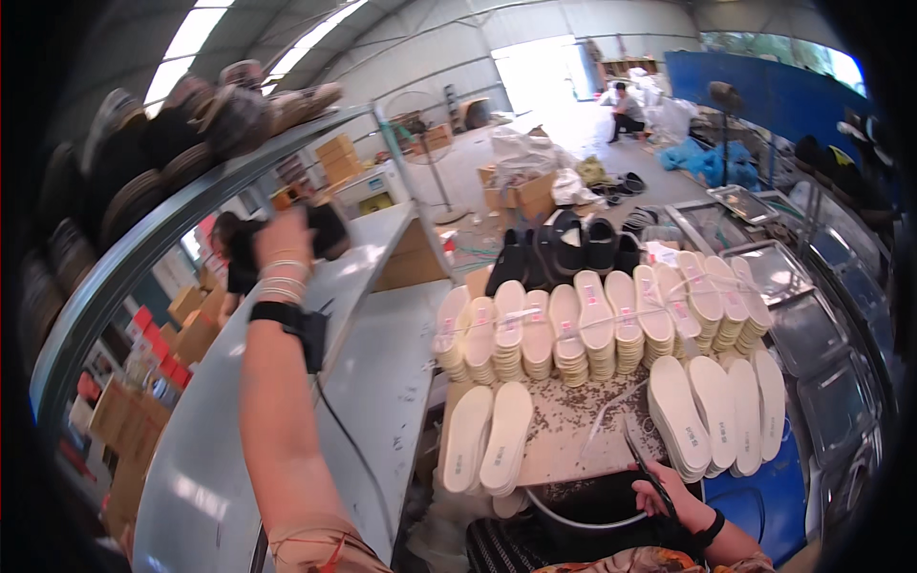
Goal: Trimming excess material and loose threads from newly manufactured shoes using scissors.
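Head view, looking down over a workbench. I see my left hand (285, 232) raised high at the end of an outstretched forearm, its fingers closed around a dark shoe (330, 229) that it holds against the edge of a long grey shelf (382, 353) running away to the left; bangles and a black wrist strap (283, 313) with a trailing cable sit below the hand. My right hand (680, 501) lies low at the bottom right, fingers curled around thin dark scissors (645, 470) whose blades point up and left over the bench. The wooden bench top (573, 430) carries white insoles: a row of tied stacks (597, 329) across its far side, a loose pair (487, 439) near the left, and a fanned group (716, 406) on the right, just beside the scissors. Finished black shoes (568, 250) stand behind the stacks. A dark round bin (592, 501) sits under the near bench edge. An upper curved rack (191, 115) holds more dark shoes along the left. Metal trays (807, 334) lie to the right, cardboard boxes (521, 196) on the floor beyond, and a seated person (628, 110) works near the far doorway
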The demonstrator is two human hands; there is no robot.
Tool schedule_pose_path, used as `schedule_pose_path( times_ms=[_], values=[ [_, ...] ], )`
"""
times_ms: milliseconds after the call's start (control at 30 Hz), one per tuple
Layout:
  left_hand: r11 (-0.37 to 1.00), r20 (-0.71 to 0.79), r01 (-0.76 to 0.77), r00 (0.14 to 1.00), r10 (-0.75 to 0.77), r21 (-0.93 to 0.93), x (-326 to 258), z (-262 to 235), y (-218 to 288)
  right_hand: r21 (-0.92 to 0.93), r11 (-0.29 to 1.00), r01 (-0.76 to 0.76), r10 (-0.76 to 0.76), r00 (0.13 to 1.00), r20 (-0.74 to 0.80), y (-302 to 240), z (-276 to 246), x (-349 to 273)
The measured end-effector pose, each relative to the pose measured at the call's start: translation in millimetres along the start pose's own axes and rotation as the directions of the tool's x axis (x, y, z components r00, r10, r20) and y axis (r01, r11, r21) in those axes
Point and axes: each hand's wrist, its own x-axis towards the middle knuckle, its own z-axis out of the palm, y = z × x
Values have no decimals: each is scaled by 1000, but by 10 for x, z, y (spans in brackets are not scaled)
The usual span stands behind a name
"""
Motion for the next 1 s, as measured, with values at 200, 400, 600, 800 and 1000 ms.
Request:
schedule_pose_path(
  times_ms=[200,400,600,800,1000],
  values=[
    [960,75,-230,967,244,-159,491,1247,377,-68,991,-114,111,993,-44,0,-41,237],
    [178,-6,-257,583,812,-950,-1046,517,2973,42,999,-14,23,973,-228,67,-673,-423],
    [-230,-238,60,-256,937,-971,-3376,-325,3874,-231,836,-498,-243,41,-969,519,-2264,-2315],
    [-50,-63,171,-72,995,-984,-4050,-437,4094,-221,617,-755,-316,19,-949,1333,-3280,-3069],
    [25,35,67,159,987,-997,-4258,-99,3848,-526,586,-617,-368,375,-851,1303,-3252,-2573]
  ],
)
